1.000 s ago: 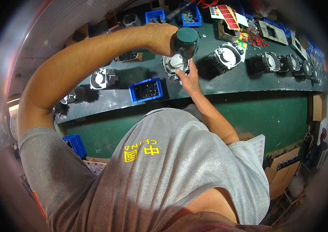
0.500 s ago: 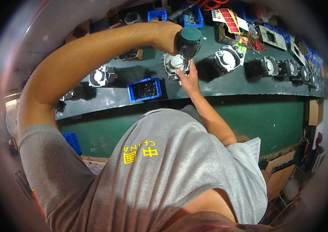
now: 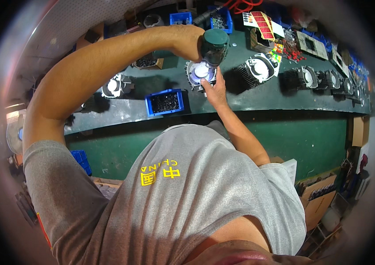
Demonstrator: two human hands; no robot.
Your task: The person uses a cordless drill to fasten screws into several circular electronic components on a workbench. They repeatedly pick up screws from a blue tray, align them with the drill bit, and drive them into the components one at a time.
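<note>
The left hand [image 3: 190, 42] grips a green-capped power tool [image 3: 215, 40] roughly upright over the metal housing [image 3: 193, 76] — right hand [image 3: 216, 92] nearer, fingers clasping its near-right edge.

Workbench [image 3: 245, 98]: dark green top
Panel [image 3: 302, 134]: green, under workbench
Wall [image 3: 79, 18]: pale, dotted, upper left
Light: white sheen on workbench
</note>
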